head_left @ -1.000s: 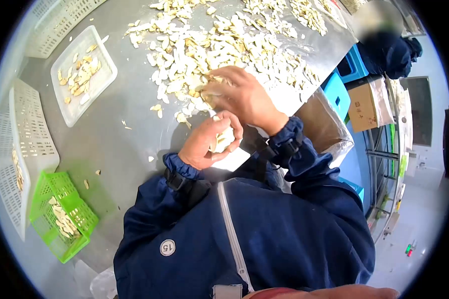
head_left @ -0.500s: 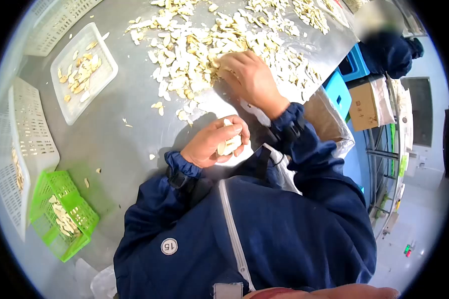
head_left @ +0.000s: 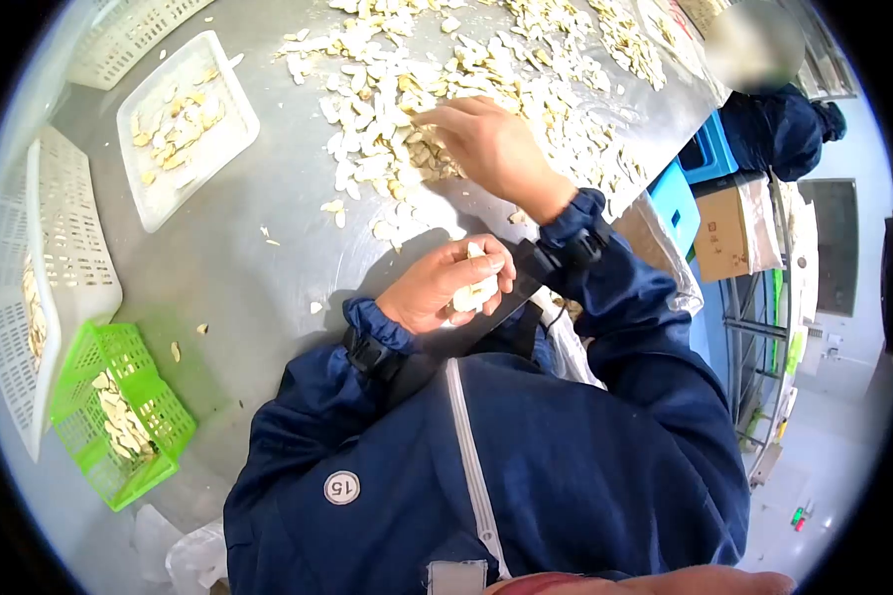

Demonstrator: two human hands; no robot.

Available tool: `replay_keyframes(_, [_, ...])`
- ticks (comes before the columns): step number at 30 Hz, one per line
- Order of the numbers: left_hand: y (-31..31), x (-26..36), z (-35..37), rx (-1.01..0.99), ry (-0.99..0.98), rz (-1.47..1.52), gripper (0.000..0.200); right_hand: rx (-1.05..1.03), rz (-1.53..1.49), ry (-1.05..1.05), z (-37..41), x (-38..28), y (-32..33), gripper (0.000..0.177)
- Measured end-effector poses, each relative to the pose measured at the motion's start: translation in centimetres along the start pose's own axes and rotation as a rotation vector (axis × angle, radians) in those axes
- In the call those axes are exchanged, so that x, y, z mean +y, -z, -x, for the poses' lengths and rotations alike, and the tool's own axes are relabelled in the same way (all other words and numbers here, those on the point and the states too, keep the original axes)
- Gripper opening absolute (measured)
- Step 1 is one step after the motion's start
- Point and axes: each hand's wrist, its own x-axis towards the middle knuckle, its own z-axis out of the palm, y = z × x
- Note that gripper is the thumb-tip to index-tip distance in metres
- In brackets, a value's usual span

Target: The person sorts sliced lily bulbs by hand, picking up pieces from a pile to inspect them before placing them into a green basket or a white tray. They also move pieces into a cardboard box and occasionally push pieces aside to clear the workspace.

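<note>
My left hand [head_left: 448, 285] is curled round several pale slices [head_left: 476, 290], close in front of my jacket. My right hand [head_left: 491, 149] reaches over the near edge of a wide heap of pale slices [head_left: 526, 74] on the metal table [head_left: 268, 278]. Its fingers point left and touch or hover just above the heap; their tips are partly hidden, and whether they grip a slice does not show.
A white tray [head_left: 238, 134] with some slices lies at the upper left. White perforated baskets [head_left: 79, 218] and a green basket [head_left: 174, 421] with slices line the left side. Blue stools [head_left: 677, 203], a carton [head_left: 721, 233] and a person [head_left: 774, 129] are at the right.
My right hand has shifted a little left over the heap, its fingers more stretched. My left hand keeps its slices. The whole view has shifted slightly, with the tray and heap appearing further right.
</note>
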Motion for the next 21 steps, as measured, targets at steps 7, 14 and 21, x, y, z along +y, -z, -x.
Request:
replay_keyframes(7, [0.6, 0.7, 0.5, -0.007, -0.073, 0.060, 0.023, -0.052, 0.001, 0.035, -1.9, 1.0, -2.6, 0.024])
replay_keyframes(14, [0.6, 0.3, 0.2, -0.039, -0.060, 0.027, 0.024, -0.115, -0.017, -0.313, 3.5, 2.7, 2.6, 0.022])
replay_keyframes(21, [0.2, 0.5, 0.3, -0.009, -0.050, -0.121, 0.030, -0.134, -0.119, -0.102, 3.9, 0.3, 2.0, 0.019])
